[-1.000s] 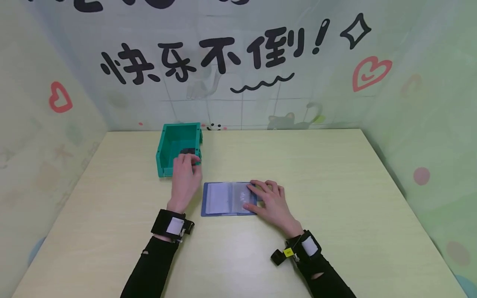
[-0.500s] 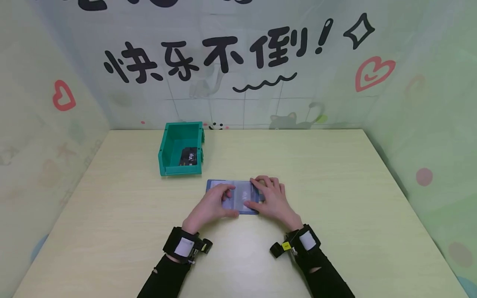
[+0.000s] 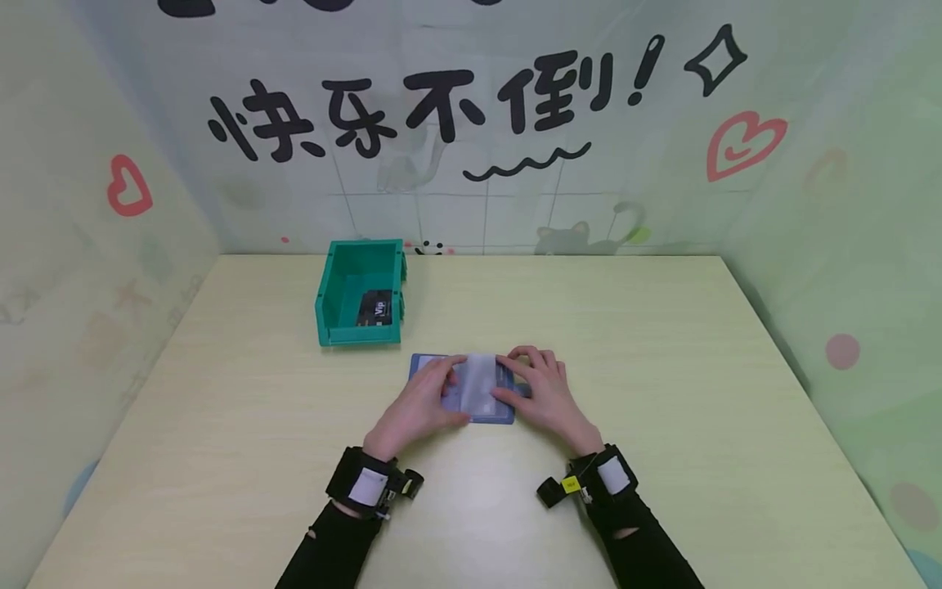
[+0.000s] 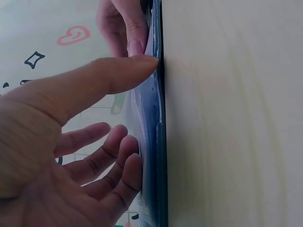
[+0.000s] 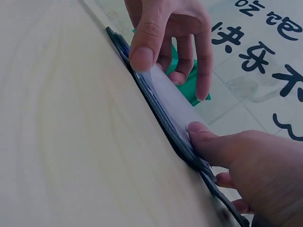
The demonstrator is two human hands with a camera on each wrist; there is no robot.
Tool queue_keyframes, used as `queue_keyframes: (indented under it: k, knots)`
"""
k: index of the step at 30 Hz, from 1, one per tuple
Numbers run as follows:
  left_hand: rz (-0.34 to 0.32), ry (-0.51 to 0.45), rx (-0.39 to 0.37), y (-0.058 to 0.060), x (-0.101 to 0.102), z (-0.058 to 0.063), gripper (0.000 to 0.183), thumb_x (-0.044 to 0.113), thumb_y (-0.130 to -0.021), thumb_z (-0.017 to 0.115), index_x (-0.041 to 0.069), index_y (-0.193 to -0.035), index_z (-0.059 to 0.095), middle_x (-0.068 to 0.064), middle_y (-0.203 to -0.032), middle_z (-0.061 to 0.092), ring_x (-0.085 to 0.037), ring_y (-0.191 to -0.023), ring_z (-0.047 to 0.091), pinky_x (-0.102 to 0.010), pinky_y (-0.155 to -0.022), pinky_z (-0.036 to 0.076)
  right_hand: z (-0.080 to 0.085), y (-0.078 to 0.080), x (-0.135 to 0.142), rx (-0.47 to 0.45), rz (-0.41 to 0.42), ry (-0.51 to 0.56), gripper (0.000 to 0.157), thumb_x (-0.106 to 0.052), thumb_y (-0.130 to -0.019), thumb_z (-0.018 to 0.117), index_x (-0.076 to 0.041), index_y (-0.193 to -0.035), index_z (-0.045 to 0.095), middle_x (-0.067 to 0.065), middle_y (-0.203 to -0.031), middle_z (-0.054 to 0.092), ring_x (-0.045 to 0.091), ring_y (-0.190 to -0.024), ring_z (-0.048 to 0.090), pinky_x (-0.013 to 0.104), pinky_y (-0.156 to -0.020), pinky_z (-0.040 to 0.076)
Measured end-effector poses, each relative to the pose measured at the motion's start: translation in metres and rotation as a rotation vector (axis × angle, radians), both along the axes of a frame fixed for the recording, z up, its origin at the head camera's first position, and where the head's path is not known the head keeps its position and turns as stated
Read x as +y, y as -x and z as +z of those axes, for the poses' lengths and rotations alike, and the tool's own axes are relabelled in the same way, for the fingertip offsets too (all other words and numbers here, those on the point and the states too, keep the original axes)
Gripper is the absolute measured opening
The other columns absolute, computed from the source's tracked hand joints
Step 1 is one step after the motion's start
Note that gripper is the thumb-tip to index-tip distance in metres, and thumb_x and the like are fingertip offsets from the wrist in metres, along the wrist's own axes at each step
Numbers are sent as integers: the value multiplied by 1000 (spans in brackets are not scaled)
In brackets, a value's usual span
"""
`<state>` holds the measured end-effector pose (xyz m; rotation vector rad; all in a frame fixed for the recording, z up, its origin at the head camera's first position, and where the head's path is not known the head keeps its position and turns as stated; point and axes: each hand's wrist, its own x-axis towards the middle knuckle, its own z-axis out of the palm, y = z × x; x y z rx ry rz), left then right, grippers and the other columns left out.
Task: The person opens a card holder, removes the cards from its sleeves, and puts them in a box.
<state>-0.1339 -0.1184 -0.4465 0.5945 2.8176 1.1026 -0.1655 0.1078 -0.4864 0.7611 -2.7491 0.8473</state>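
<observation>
A blue card holder (image 3: 504, 414) lies open on the table, its clear plastic pages facing up. My left hand (image 3: 419, 411) rests over its left half; in the left wrist view the thumb (image 4: 135, 71) lies at the near edge and the loosely bent fingers (image 4: 130, 175) touch the pages. On the other side, my right hand (image 3: 550, 401) pinches the free edge of a translucent page (image 3: 480, 384) raised from the right half. The right thumb (image 5: 208, 144) presses that page in the right wrist view, while the index fingertip is hidden behind it.
At the back left of the table stands a green bin (image 3: 359, 336). A black card (image 3: 375, 308) marked "Vip" lies inside it. Printed cloth walls (image 3: 633, 180) with lettering and hearts enclose the back and sides of the table.
My left hand has come from the green bin down to the card holder's left half, uncovering the Vip card. A clear page at the right has lifted and shifted leftward with my right fingers.
</observation>
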Motion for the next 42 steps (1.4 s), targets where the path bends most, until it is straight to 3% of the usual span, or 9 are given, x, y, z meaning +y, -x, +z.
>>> queue_keyframes:
  k: [8,15,20,25,27,30,34,38,42]
  knots:
    - [-17,-14,46,1,1,2,92,9,-66,81,3,-146,35,-12,-119,47,-21,-94,52,-33,-75,52,-4,0,9,32,2,33,45,-33,-87,67,-10,-126,65,10,-123,54,30,-105,40,50,-84,33]
    - [56,-30,48,-2,4,3,107,2,-69,76,4,-152,9,-23,-136,39,-29,-100,50,-42,-80,52,-6,-1,8,61,-8,64,45,-32,-85,69,-8,-123,66,11,-121,56,29,-104,41,50,-83,34]
    - [166,28,45,-4,5,1,78,7,-79,68,-1,-147,29,-29,-133,39,-35,-104,48,-48,-84,49,-7,-2,7,62,-23,48,48,-34,-85,68,-7,-124,65,11,-122,56,29,-104,41,49,-83,35]
    - [255,170,160,-5,6,0,56,13,-82,71,-7,-131,52,-30,-135,34,-42,-120,31,-54,-98,36,-5,-4,6,46,-42,-6,55,-43,-83,68,-8,-126,64,9,-124,53,29,-106,39,49,-83,34]
    - [248,180,211,-4,7,-1,47,7,-80,71,-5,-124,58,-26,-133,38,-41,-120,32,-54,-97,35,-4,-5,5,36,-47,-13,57,-44,-83,69,-9,-127,63,9,-124,52,29,-107,38,49,-84,34]
    - [186,151,221,-3,9,-3,33,-3,-80,66,-2,-113,66,-18,-119,51,-33,-109,42,-48,-92,41,-2,-6,4,29,-54,-11,58,-45,-81,70,-10,-128,63,9,-124,52,30,-107,38,49,-84,34]
    - [129,84,131,-2,11,-7,23,-5,-85,61,-2,-106,69,-12,-105,56,-24,-95,50,-40,-84,49,-2,-6,4,28,-61,-17,60,-48,-80,70,-13,-129,63,9,-123,52,30,-107,38,49,-84,33]
    - [146,44,68,-1,13,-8,21,2,-89,61,-2,-108,69,-11,-102,56,-21,-90,51,-37,-79,51,-4,-6,3,35,-76,-27,63,-50,-79,71,-14,-130,62,9,-122,51,30,-105,38,49,-84,34]
    - [148,27,55,1,14,-8,21,3,-89,62,-2,-108,69,-12,-99,56,-22,-86,51,-38,-75,50,-6,-5,2,44,-102,-34,65,-53,-76,72,-16,-129,62,8,-120,50,29,-103,38,48,-82,34]
